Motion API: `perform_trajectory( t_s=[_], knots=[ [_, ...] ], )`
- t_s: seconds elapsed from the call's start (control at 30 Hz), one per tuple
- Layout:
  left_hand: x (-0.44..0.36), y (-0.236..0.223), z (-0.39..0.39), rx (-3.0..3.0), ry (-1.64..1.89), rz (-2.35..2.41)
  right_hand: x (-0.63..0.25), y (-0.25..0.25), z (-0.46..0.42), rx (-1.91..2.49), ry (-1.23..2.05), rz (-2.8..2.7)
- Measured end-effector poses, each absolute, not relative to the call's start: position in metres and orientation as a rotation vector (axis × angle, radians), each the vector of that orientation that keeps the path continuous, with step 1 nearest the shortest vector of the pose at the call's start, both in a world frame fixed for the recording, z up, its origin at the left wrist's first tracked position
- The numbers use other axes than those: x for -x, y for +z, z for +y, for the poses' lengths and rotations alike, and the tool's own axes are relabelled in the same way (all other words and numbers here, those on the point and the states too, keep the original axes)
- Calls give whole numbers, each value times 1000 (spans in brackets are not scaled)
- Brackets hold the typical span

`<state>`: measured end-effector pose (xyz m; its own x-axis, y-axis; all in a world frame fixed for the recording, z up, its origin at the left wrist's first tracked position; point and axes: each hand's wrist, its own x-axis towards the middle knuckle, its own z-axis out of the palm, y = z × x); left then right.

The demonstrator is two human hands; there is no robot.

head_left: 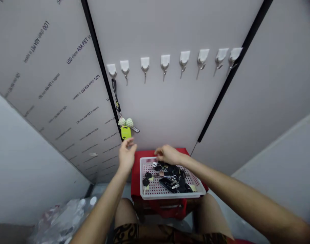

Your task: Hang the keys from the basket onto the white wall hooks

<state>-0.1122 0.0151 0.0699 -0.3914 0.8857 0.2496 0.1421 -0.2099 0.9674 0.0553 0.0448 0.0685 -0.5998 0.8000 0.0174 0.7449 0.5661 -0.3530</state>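
Note:
My left hand point(127, 154) is raised just below a yellow-green key fob point(126, 132), its thumb and fingers apart with nothing between them. That fob is part of a bunch hanging on a black strap point(114, 88) from the leftmost hook point(112, 70), along with a pale green checked bow point(126, 122) and a small dark tag point(135, 129). Over the far rim of a white plastic basket point(155, 196) is my right hand point(168, 154), fingers loosely bent and apart, no object visible in them. Several black keys and fobs point(179, 174) lie in the basket, two black-headed keys point(146, 182) at its left.
A row of several white adhesive hooks point(165, 61) runs across the grey panel. The basket stands on a red cover point(136, 176) between my knees. Clear plastic bags with bottles point(65, 217) lie at lower left. Black strips point(221, 91) border the panel.

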Motion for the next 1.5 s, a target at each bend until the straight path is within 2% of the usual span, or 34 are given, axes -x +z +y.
perform_trajectory(
  t_s=[0.1, 0.2, 0.43, 0.6, 0.8, 0.93, 1.1, 1.5],
  knots=[
    [94, 33, 3, -1524, 1243, 1530, -71, 40, 35, 1357, 274, -2709],
    [80, 10, -5, -1843, 868, 1524, -77, 31, 29, 1319, 257, -2744],
    [60, -2, -1, -2290, 380, 1701, -75, 25, 21, 1446, 236, -2716],
    [59, -2, -6, -2336, 434, 1670, -78, 28, 6, 1382, 214, -2771],
    [63, -4, -16, -2378, 415, 1579, -70, 25, -13, 1358, 26, -2900],
    [64, -2, -19, -2351, 382, 1571, -68, 26, -9, 1320, 91, -2904],
    [64, -2, -22, -2334, 311, 1442, -90, 33, 7, 1513, 292, -2623],
    [24, 16, -14, -2836, 119, 1086, -133, 25, 16, 1639, 409, -2016]
  ],
)
